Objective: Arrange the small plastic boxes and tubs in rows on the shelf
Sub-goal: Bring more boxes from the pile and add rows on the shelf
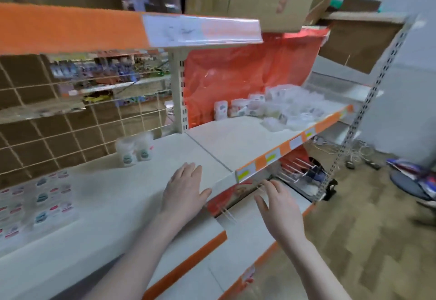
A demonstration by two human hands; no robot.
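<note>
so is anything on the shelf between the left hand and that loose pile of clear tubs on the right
Nothing visible. The left hand rests flat near the shelf front edge, and bare white surface runs from it to the pile of tubs. The two small tubs stand off to the left, out of that path.

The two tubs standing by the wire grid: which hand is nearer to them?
Left. The left hand lies flat on the shelf just in front and to the right of the two tubs; the right hand hangs past the shelf's front edge, farther away.

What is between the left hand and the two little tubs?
Only bare white shelf lies between the left hand and the two tubs, seen in the head view.
</note>
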